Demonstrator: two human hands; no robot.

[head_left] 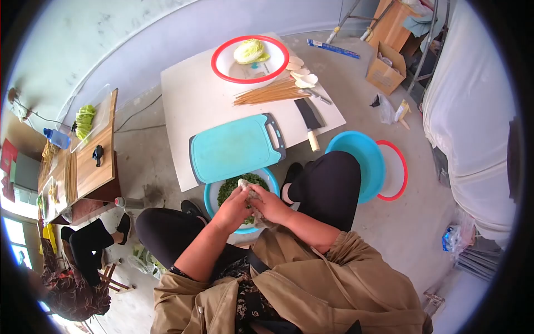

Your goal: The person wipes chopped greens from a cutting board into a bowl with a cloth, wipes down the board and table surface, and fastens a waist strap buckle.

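Both my hands are closed on a pale, crumpled cloth (242, 182), which looks thin and bunched up. My left hand (233, 209) grips it from one side and my right hand (268, 205) from the other, fingers meeting in the middle. Part of the cloth hangs below the right hand. Under them, between my knees, is a blue-rimmed basin (210, 201) with chopped greens (228, 188) inside. A turquoise cutting board (233, 146) lies just beyond the basin on the white table (181, 100).
On the table are a red-rimmed basin (218, 71) with a cabbage (249, 51), wooden skewers (267, 93), white bowls (306, 81) and a cleaver (309, 117) overhanging the edge. A turquoise tub (364, 167) stands right of my knee. Another person (72, 289) sits at left by a wooden table (103, 147).
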